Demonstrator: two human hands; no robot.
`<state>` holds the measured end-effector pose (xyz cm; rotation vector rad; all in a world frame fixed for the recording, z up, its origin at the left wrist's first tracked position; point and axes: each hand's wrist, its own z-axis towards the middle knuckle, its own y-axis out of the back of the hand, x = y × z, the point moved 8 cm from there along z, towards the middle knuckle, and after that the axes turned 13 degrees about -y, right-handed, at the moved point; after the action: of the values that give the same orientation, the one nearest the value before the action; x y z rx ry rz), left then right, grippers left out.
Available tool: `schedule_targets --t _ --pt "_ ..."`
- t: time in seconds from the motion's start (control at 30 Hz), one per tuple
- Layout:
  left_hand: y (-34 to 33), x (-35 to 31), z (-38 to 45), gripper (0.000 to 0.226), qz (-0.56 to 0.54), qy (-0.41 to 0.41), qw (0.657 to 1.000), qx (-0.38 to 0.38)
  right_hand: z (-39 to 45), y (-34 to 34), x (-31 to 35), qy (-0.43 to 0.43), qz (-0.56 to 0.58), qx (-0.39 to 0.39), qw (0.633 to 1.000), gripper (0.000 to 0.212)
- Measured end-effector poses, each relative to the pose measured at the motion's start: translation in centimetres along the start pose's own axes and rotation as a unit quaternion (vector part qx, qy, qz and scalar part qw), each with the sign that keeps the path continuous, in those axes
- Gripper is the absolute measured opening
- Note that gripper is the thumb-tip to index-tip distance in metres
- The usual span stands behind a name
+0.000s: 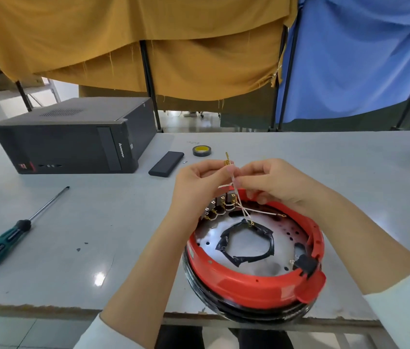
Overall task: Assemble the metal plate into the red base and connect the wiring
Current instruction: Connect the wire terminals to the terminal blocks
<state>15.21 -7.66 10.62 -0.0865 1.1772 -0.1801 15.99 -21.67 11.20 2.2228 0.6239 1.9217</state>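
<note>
The red base (249, 285) sits on a black ring at the table's near edge. Inside it lies the shiny metal plate (261, 267), with a loop of black tape (246, 241) around its central hole. Thin white wires (245, 212) with brass terminals rise from the plate's far side. Above the base's far rim, my left hand (193, 182) pinches a wire end with a brass connector (227, 161). My right hand (272, 182) pinches the same bundle just beside it. A row of terminals (220, 205) stands at the far left inside the rim.
A green-handled screwdriver (10, 238) lies at the left. A black computer case (73, 137) stands at the back left. A black rectangular block (166, 163) and a roll of tape (202, 150) lie behind my hands. Yellow and blue cloths hang beyond the table.
</note>
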Motion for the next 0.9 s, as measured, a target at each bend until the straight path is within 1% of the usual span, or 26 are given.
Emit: schedule_targets --t 0.07,0.17,0.27,0.43,0.5,0.57,0.63,0.67,0.7,0.73,0.8,0.83,0.9 --pt "0.2 -0.2 -0.2 0.006 -0.004 0.002 1.000 -0.001 -0.5 0.4 0.6 0.028 0.028 -0.036 0.999 0.020" --pt "-0.1 -0.5 -0.7 0.007 0.019 0.005 0.999 0.033 -1.3 0.6 1.6 0.081 0.045 -0.077 0.993 0.013" --pt "-0.3 -0.6 -1.0 0.012 0.027 0.004 0.999 0.041 -1.9 0.5 2.2 0.094 0.031 -0.083 0.992 0.011" --pt "-0.3 -1.4 -1.3 0.010 0.046 0.007 0.997 0.066 -2.5 0.4 2.6 0.117 0.046 -0.074 0.989 0.004" --pt "0.0 -1.7 -1.2 0.010 0.055 0.004 0.996 0.070 -2.6 0.6 2.9 0.133 0.057 -0.094 0.985 0.003" --pt "0.9 -1.9 -0.7 0.010 0.052 0.002 0.997 0.048 -2.1 1.1 2.7 0.115 0.110 -0.106 0.982 0.006" --pt "2.4 -2.0 0.3 0.009 0.067 0.000 0.998 0.006 -1.1 0.9 1.8 0.062 0.194 -0.064 0.977 0.009" --pt "3.3 -1.9 0.9 0.009 0.101 0.000 0.995 -0.016 -0.7 0.6 1.2 0.032 0.192 -0.046 0.980 0.010" --pt "4.2 -1.8 1.6 0.010 0.163 -0.005 0.986 -0.033 -0.2 0.2 0.4 0.005 0.147 -0.036 0.988 0.010" --pt "4.9 -1.7 2.2 0.011 0.245 -0.017 0.969 -0.038 0.3 -0.3 -0.4 -0.016 0.086 -0.031 0.996 0.010" --pt "5.3 -1.5 3.3 0.012 0.390 -0.050 0.919 -0.013 1.1 -1.3 -1.7 -0.038 -0.025 -0.030 0.999 0.008" --pt "5.1 -0.9 3.5 0.012 0.433 -0.055 0.900 0.011 1.5 -1.6 -2.0 -0.040 -0.071 -0.036 0.996 0.008" --pt "4.8 0.8 3.8 0.014 0.478 -0.039 0.876 0.057 1.9 -2.1 -2.0 -0.026 -0.166 -0.052 0.984 0.010"
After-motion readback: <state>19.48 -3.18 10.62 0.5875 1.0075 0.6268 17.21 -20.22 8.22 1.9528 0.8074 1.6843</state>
